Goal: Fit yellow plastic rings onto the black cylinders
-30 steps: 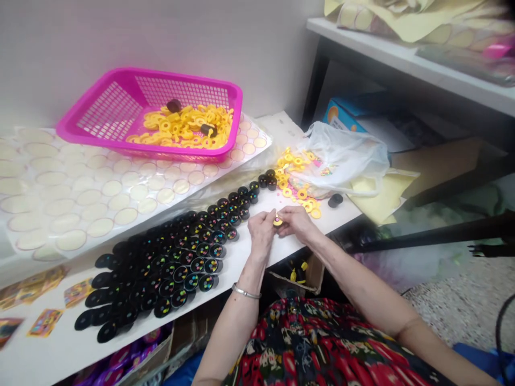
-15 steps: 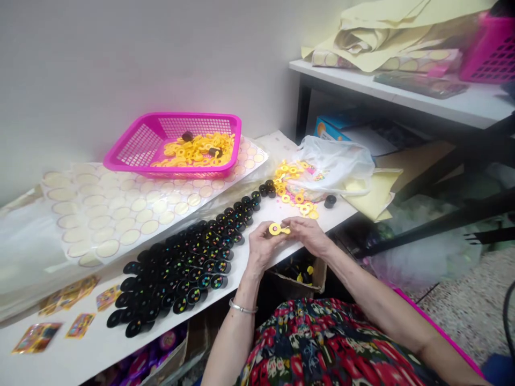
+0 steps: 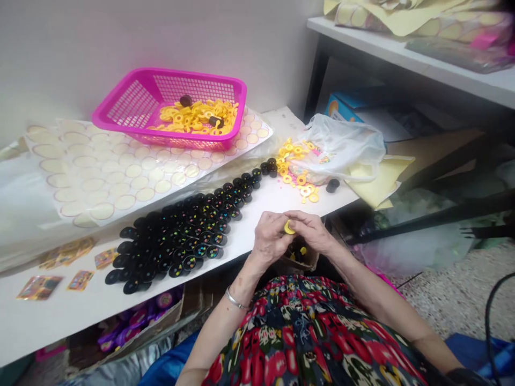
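My left hand (image 3: 270, 239) and my right hand (image 3: 310, 231) meet just past the front edge of the white table (image 3: 60, 311), fingers pinched together on a small yellow ring (image 3: 288, 227). To their left, rows of black round caps with coloured dots (image 3: 189, 236) cover the table. A loose heap of yellow rings (image 3: 295, 174) lies beyond my hands beside a clear plastic bag (image 3: 341, 153). One single black cap (image 3: 332, 185) sits near the table's right corner.
A pink basket (image 3: 132, 104) with yellow rings and black caps stands at the back on sheets of round stickers (image 3: 92, 177). Small colourful stickers (image 3: 80, 279) lie at the left. A shelf (image 3: 402, 59) rises on the right; boxes sit under the table.
My hands have drawn back toward me, off the table's edge, and closed tighter around the yellow ring, which showed flat half a second ago. The view tilted down.
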The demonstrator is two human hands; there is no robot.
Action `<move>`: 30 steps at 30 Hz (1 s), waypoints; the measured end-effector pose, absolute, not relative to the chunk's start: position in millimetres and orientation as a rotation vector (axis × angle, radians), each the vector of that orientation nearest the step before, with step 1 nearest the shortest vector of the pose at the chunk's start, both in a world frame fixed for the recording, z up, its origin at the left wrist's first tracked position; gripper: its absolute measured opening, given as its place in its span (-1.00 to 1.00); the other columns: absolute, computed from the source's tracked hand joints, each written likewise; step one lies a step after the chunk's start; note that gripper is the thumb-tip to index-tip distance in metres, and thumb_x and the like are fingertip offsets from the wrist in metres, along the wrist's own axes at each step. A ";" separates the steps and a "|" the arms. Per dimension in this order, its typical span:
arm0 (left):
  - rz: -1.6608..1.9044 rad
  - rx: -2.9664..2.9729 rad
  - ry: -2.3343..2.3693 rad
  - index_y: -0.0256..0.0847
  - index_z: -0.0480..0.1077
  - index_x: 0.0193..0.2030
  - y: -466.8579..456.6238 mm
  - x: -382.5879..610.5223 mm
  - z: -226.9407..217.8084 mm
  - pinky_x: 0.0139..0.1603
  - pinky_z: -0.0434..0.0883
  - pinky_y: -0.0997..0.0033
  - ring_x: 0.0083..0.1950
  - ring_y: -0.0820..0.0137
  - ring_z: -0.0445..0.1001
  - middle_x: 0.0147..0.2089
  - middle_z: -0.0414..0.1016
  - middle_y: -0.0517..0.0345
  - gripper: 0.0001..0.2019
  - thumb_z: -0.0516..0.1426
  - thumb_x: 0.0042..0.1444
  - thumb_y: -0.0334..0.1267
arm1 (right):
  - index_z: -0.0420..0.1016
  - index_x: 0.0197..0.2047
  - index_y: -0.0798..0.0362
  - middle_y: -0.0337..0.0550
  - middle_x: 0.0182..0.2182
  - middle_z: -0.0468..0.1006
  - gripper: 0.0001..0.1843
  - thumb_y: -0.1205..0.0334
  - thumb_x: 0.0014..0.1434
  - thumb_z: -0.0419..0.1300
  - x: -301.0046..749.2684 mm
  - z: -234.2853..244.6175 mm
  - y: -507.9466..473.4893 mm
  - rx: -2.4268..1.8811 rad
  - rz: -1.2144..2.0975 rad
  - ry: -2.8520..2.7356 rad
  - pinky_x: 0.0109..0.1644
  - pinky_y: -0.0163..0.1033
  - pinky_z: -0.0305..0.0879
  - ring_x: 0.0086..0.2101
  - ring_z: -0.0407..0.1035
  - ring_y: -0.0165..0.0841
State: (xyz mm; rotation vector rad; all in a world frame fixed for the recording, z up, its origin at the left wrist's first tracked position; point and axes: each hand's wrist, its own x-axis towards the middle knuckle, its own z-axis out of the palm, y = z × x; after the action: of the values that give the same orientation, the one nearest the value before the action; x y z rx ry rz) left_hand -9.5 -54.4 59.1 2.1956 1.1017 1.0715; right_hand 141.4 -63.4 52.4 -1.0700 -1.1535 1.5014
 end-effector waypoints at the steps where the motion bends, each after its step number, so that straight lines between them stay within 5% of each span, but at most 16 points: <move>1: 1.076 2.211 1.094 -0.17 0.44 -0.30 -56.4 -8.9 57.5 -0.17 0.24 0.31 -0.31 0.38 0.33 -0.35 0.50 0.12 -0.90 0.15 0.02 -0.25 | 0.52 -0.17 0.05 -0.20 -0.28 0.55 -0.66 0.14 -0.04 0.28 142.7 53.2 -65.3 -1.080 1.509 -1.145 -0.13 -0.26 0.32 -0.25 0.40 -0.37; 9: 1.128 2.428 0.994 -0.23 0.41 -0.34 -69.4 -1.7 53.6 -0.21 0.25 0.27 -0.30 0.38 0.34 -0.30 0.50 0.07 -0.89 0.09 0.06 -0.27 | 0.47 -0.25 0.09 -0.24 -0.33 0.54 -0.46 0.42 -0.42 0.42 158.6 61.0 -68.7 -1.036 1.760 -1.027 -0.13 -0.24 0.33 -0.31 0.41 -0.40; 19: 0.970 2.469 1.003 -0.24 0.39 -0.34 -77.5 0.3 37.2 -0.25 0.23 0.28 -0.31 0.36 0.31 -0.40 0.45 0.08 -0.90 0.06 0.06 -0.33 | 0.41 -0.12 0.07 -0.22 -0.30 0.48 -0.54 0.30 -0.16 0.34 157.3 37.0 -84.6 -0.967 1.746 -1.062 -0.11 -0.26 0.26 -0.26 0.36 -0.42; 26: 0.696 2.434 0.936 -0.21 0.42 -0.35 -81.1 5.6 35.0 -0.26 0.24 0.28 -0.27 0.32 0.29 -0.34 0.46 0.07 -0.91 0.10 -0.02 -0.36 | 0.44 -0.11 0.14 -0.24 -0.30 0.47 -0.41 0.29 -0.30 0.38 170.4 23.5 -86.7 -0.873 1.959 -1.141 -0.23 -0.33 0.22 -0.27 0.32 -0.39; 30: 0.546 2.304 0.848 -0.17 0.43 -0.23 -47.1 -12.6 51.6 -0.19 0.32 0.34 -0.17 0.33 0.32 -0.21 0.46 0.09 -0.78 0.18 -0.09 -0.36 | 0.43 -0.11 0.14 -0.23 -0.35 0.48 -0.47 0.25 -0.24 0.31 173.3 -1.6 -77.8 -1.165 1.871 -1.353 -0.27 -0.29 0.25 -0.30 0.36 -0.33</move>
State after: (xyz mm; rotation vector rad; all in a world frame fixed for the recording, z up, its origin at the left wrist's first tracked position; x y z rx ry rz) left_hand -12.6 -47.1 51.6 2.3039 0.8480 0.5459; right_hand 173.3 -77.8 -1.6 -1.1649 -1.3527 1.8712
